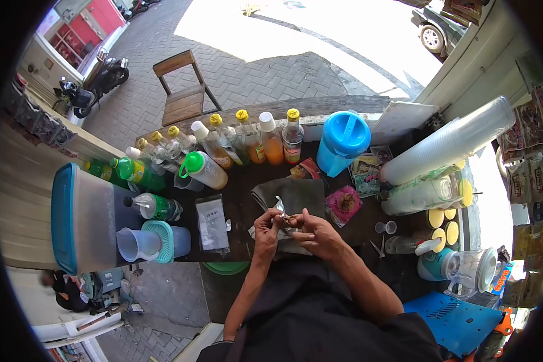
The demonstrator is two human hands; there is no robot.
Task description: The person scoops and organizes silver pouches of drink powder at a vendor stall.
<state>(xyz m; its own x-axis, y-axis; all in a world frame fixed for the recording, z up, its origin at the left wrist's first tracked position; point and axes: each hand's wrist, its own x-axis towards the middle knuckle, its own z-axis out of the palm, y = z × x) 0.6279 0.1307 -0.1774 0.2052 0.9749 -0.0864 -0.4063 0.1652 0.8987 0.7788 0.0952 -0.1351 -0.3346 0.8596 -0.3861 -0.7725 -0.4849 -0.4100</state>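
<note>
My left hand (267,230) is closed in a pinch beside a crumpled silvery-white wrapper (279,205). My right hand (318,234) meets it fingertip to fingertip, its thumb and forefinger closed on a small brown piece (291,219) too small to name. Whether the left fingers grip the wrapper or the brown piece too is hard to see. Both hands are over a dark grey cloth (308,192) on the dark table (241,202). A pink packet (344,204) lies right of the cloth, and a pack of plastic bags (212,220) lies to the left.
Several capped bottles (258,145) line the back edge, beside a blue pitcher (342,142). Stacked plastic cups (446,142), scissors (378,247) and a blender jug (473,269) are at right. A lidded plastic box (81,217) and a measuring jug (136,244) stand left.
</note>
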